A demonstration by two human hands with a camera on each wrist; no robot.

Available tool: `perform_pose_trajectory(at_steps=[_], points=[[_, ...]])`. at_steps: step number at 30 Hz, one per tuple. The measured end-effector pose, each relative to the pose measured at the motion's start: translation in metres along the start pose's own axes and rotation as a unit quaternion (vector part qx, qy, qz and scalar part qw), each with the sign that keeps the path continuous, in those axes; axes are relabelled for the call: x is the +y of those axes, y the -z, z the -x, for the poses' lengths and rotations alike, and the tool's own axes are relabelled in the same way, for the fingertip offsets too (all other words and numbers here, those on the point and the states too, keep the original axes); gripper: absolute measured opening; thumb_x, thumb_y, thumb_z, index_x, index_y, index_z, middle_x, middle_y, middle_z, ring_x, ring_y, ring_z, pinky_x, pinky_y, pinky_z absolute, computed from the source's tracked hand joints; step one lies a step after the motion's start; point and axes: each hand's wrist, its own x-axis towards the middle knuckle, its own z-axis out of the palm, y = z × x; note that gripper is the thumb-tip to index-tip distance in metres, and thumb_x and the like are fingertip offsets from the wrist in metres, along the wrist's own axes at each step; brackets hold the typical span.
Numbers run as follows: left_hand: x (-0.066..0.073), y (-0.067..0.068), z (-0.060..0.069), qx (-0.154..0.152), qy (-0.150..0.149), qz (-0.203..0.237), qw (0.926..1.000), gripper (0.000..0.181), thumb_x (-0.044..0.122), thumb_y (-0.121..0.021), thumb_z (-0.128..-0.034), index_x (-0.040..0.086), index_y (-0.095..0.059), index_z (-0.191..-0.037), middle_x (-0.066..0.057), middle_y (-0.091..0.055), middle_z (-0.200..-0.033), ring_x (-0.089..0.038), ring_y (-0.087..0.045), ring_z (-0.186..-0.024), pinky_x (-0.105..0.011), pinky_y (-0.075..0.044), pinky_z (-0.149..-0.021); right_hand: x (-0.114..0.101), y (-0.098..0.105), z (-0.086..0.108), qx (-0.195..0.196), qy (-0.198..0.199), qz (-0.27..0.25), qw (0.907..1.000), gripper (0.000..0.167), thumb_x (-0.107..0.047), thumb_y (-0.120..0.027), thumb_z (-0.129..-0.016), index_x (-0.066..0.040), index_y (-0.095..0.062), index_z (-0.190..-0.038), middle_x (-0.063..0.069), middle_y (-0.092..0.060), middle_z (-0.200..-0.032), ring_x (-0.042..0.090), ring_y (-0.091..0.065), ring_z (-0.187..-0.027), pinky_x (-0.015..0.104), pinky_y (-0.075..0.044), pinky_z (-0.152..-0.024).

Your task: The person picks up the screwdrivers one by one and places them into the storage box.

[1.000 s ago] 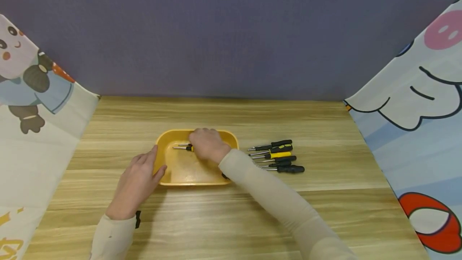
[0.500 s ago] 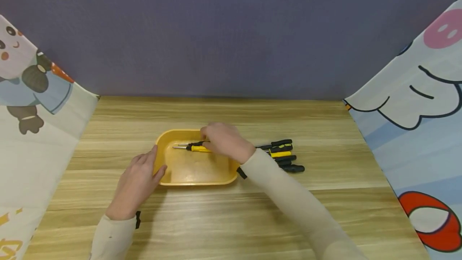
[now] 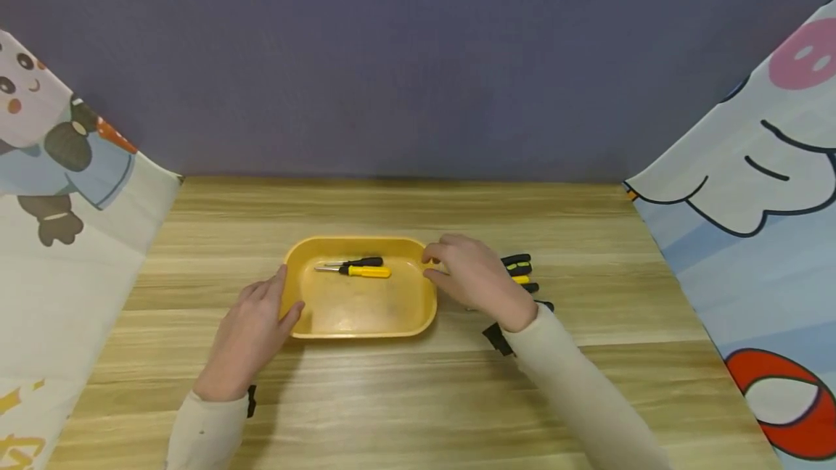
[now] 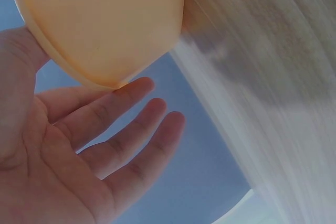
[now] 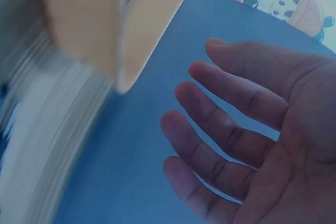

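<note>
Compared with a moment before, the right hand (image 3: 475,274) has moved out of the tray (image 3: 359,310) and is now at its right rim. To the left of this hand, the yellow-handled screwdriver (image 3: 370,272) and the black-handled screwdriver (image 3: 368,262) lie side by side in the tray, handles toward it and tips toward the left hand (image 3: 251,328). Right fingers are apart and softly bent around air; whether one touches the rim I cannot say surely, because its wrist view is blurred. Left fingers are nearly straight and spread, and some touch the tray's left end. Between the right fingertips and the yellow handle there is bare tray floor. Nearer the person than both hands, the table (image 3: 392,397) gives wide room. Just behind the right hand, more screwdrivers (image 3: 519,268) lie partly hidden. Both handles inside, covered before by this hand, now show fully.
</note>
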Motion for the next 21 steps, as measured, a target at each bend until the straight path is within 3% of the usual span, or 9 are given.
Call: perform_pose_trajectory(at_steps=[6,12,21], points=[[0.002,0.0,0.001,0.014,-0.005,0.0,0.9999,0.067,0.018,-0.074,-0.0909,-0.015,-0.044,-0.142,-0.034,-0.058,-0.128,-0.051,-0.057,-0.111,-0.064,-0.05,-0.089,0.034,-0.005,0.033,0.066,0.013,-0.022,0.9975,0.015,-0.018,-0.076,-0.092,-0.014,-0.075,-0.106,-0.003,-0.066,-0.095,0.014,-0.061,-0.081,0.033,-0.054,-0.069],[0.003,0.0,0.002,0.014,-0.003,-0.002,0.9999,0.068,0.018,-0.073,-0.0912,-0.015,-0.044,-0.142,-0.034,-0.058,-0.128,-0.051,-0.057,-0.111,-0.064,-0.05,-0.089,0.067,-0.009,0.065,0.097,-0.022,-0.039,0.9943,0.016,-0.013,-0.078,-0.089,-0.012,-0.075,-0.104,0.001,-0.068,-0.099,0.024,-0.066,-0.089,0.044,-0.057,-0.076],[0.002,0.0,0.001,0.006,0.006,-0.001,1.0,0.068,0.019,-0.073,-0.0917,-0.014,-0.043,-0.143,-0.034,-0.057,-0.129,-0.052,-0.056,-0.113,-0.064,-0.05,-0.09,0.099,-0.019,0.095,0.123,-0.04,-0.048,0.9904,0.018,-0.009,-0.08,-0.086,-0.009,-0.075,-0.104,0.001,-0.067,-0.095,0.019,-0.061,-0.079,0.037,-0.053,-0.064]])
